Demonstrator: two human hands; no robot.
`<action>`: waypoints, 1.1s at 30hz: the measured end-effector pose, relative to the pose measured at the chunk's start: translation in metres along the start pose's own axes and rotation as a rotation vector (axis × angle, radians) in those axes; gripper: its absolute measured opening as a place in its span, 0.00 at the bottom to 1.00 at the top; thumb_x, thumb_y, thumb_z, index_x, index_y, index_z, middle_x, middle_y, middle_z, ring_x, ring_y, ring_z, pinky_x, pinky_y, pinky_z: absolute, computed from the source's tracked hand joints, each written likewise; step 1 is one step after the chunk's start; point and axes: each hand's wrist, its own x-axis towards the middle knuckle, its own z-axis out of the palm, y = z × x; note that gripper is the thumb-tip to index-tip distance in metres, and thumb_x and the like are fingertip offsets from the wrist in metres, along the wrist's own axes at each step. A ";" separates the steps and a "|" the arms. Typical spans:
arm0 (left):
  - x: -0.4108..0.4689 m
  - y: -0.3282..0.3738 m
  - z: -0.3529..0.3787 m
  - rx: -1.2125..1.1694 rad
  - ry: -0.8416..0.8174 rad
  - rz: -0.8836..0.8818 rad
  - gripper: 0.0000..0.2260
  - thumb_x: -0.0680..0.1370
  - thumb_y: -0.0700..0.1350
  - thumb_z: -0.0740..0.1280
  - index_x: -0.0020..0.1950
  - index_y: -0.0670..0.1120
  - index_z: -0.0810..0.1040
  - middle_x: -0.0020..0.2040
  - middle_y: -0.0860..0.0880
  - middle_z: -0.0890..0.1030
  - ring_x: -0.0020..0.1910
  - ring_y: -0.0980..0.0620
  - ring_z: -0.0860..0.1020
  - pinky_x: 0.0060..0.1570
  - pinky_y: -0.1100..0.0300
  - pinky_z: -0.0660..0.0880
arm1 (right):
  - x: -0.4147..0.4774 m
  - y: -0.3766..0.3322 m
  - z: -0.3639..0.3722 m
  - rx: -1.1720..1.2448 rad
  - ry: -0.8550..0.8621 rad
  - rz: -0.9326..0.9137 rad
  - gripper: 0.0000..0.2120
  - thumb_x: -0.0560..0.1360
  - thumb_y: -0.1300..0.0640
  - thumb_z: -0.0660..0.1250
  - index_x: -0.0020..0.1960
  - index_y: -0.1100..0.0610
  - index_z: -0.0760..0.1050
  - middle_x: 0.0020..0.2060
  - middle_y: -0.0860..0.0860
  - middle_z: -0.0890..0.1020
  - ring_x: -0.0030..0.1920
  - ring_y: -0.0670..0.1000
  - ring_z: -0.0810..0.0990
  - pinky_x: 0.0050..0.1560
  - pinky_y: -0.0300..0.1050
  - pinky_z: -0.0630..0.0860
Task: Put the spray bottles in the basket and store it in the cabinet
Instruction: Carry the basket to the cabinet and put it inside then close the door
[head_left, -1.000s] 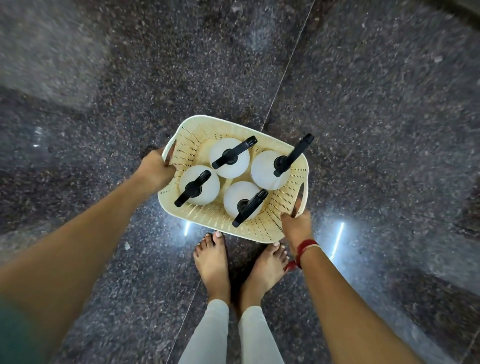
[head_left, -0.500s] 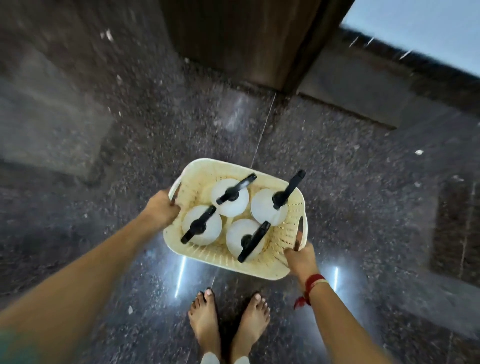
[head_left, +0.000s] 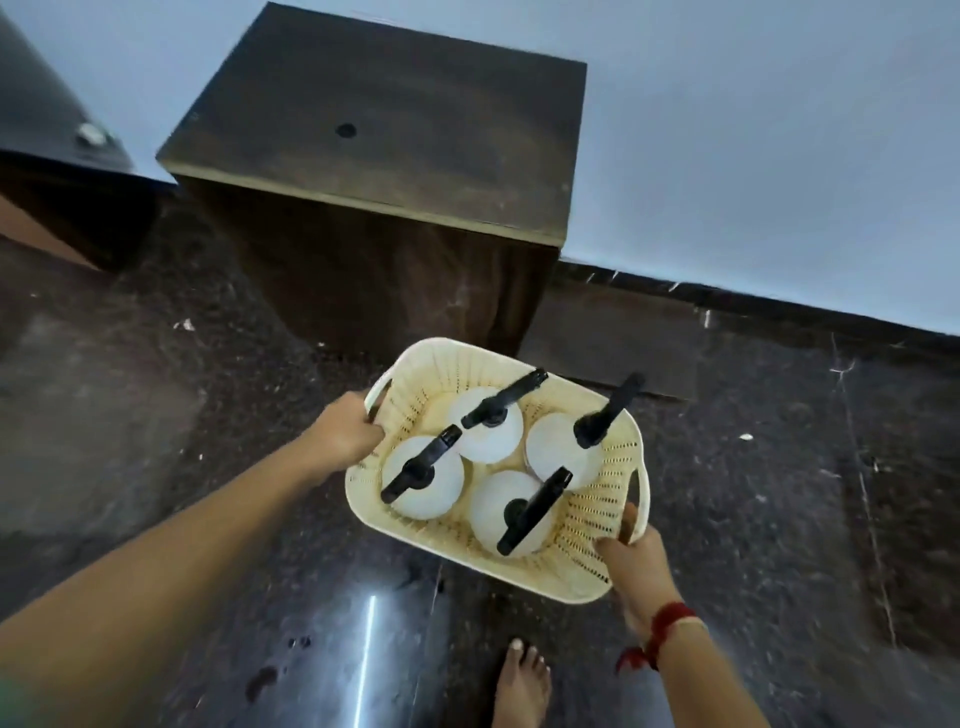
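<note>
A cream perforated basket (head_left: 597, 514) is held in the air above the dark stone floor. Inside it stand several white spray bottles (head_left: 423, 483) with black trigger heads, all upright. My left hand (head_left: 343, 439) grips the handle on the basket's left side. My right hand (head_left: 631, 564) grips the handle at its near right corner; a red thread is tied round that wrist. A dark brown wooden cabinet (head_left: 384, 171) stands just beyond the basket against the pale wall. Its front face is in shadow and I cannot tell if a door is open.
Polished dark granite floor (head_left: 156, 467) with a bright light reflection near my bare foot (head_left: 522, 686). A dark piece of furniture (head_left: 62, 171) stands at the far left. A black skirting strip (head_left: 753, 306) runs along the wall to the cabinet's right.
The view has tilted up and moved forward: the cabinet and wall have come fully into sight ahead. The basket stays held in both hands, now close to the cabinet's front.
</note>
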 end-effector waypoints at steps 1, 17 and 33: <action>0.010 0.009 0.002 -0.016 0.004 -0.010 0.11 0.71 0.32 0.64 0.50 0.41 0.80 0.46 0.40 0.84 0.44 0.43 0.82 0.44 0.51 0.79 | 0.012 -0.009 -0.006 -0.008 0.005 -0.005 0.21 0.72 0.76 0.57 0.50 0.53 0.77 0.44 0.52 0.82 0.44 0.48 0.79 0.39 0.40 0.75; 0.048 0.152 0.040 0.017 -0.194 0.058 0.15 0.72 0.33 0.61 0.54 0.45 0.79 0.51 0.45 0.81 0.52 0.45 0.79 0.48 0.52 0.78 | 0.047 -0.050 -0.114 0.126 0.095 0.144 0.27 0.73 0.78 0.57 0.64 0.56 0.73 0.50 0.57 0.80 0.52 0.59 0.78 0.59 0.62 0.74; 0.045 0.207 0.055 0.591 0.310 0.715 0.24 0.74 0.49 0.53 0.69 0.47 0.71 0.70 0.45 0.72 0.75 0.42 0.62 0.74 0.41 0.43 | 0.045 -0.026 -0.149 0.292 0.125 0.209 0.27 0.73 0.78 0.56 0.67 0.58 0.70 0.53 0.60 0.80 0.51 0.62 0.78 0.51 0.60 0.76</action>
